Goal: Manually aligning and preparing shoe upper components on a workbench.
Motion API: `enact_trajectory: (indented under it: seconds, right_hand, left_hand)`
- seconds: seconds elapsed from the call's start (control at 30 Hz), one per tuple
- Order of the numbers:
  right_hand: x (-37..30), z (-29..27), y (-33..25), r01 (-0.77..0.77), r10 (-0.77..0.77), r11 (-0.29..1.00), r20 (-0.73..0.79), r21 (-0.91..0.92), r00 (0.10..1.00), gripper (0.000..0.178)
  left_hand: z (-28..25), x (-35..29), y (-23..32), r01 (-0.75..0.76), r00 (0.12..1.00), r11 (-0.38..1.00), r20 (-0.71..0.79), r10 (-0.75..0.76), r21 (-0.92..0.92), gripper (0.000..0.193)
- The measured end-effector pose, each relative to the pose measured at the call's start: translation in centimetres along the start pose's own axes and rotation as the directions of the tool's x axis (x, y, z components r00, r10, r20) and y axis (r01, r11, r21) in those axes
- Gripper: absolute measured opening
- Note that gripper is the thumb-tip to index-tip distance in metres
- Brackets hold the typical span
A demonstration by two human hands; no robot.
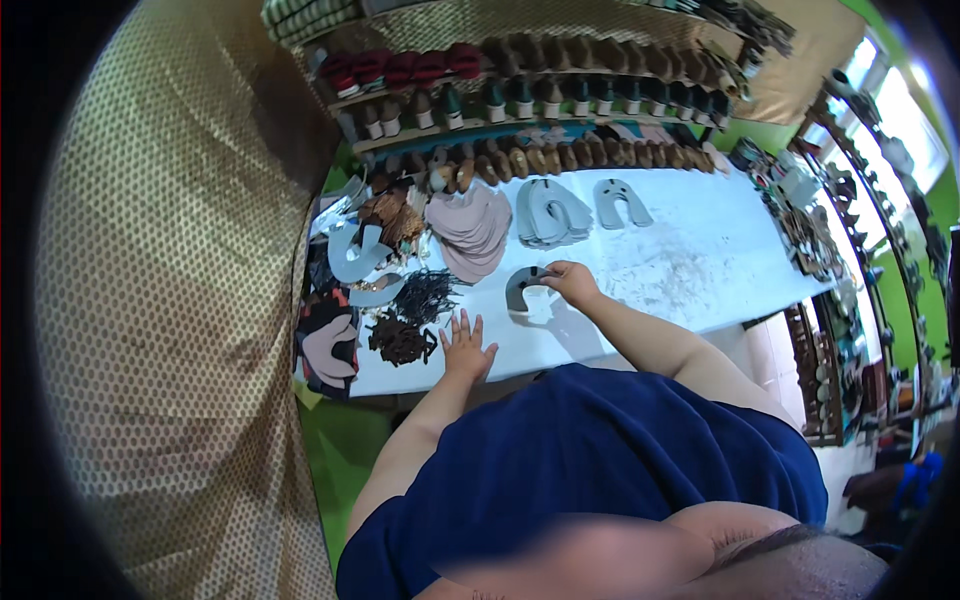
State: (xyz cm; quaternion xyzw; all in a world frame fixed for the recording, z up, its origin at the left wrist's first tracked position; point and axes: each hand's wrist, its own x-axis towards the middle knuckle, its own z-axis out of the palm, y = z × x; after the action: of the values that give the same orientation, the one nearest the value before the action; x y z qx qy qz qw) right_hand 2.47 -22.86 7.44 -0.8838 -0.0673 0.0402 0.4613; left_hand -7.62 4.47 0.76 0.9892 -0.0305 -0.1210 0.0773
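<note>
My right hand (573,284) pinches one end of a grey U-shaped shoe upper (518,291) with a small dark mark near its top. The upper is at the table's near half, its curve toward the left. My left hand (464,347) lies flat near the table's front edge, fingers spread, holding nothing. Beside it are a heap of dark brown strips (399,339) and a tangle of thin black strips (426,297). Farther back are a pile of pinkish-grey uppers (470,236), a stack of grey uppers (551,214) and a smaller grey stack (622,204).
The white table (690,235) carries cut scraps (357,250) along its left side. Shelves (540,113) with rows of shoes and shoe lasts stand behind it. Tools and small items (785,210) lie at the right end. A patterned gold curtain (180,300) hangs at left.
</note>
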Motion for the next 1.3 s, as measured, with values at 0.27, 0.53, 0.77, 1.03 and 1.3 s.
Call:
enact_trajectory:
  seconds: [0.27, 0.53, 0.77, 1.03, 1.3]
  right_hand:
    - [-3.2, -10.6, 3.7, -0.068, 0.11, 0.984, -0.259, 0.167, 0.959, 0.022]
    - [-3.5, -19.3, 8.3, -0.119, 0.158, 0.984, -0.342, 0.133, 0.926, 0.018]
    - [0.2, -24.3, 12.3, 0.091, -0.097, 0.995, -0.235, -0.034, 0.967, 0.016]
    - [8.4, -26.5, 15.9, -0.005, 0.024, 0.979, -0.091, 0.203, 0.996, 0.026]
    - [22.0, -21.9, 25.3, -0.1, 0.098, 0.994, -0.045, -0.037, 0.994, 0.031]
  left_hand:
    - [0.1, 1.1, -0.6, -0.008, 0.984, 0.999, 0.178, -0.001, 0.054, 0.09]
    - [-0.7, 1.5, 1.7, 0.146, 0.953, 0.986, 0.256, -0.162, 0.082, 0.092]
    - [0.5, 3.3, 5.8, 0.508, 0.853, 0.847, 0.229, -0.469, -0.158, 0.114]
    - [1.7, 6.5, 11.7, 0.607, 0.775, 0.77, 0.36, -0.519, -0.195, 0.135]
    - [0.9, 6.0, 12.1, 0.612, 0.75, 0.78, 0.412, -0.518, -0.133, 0.149]
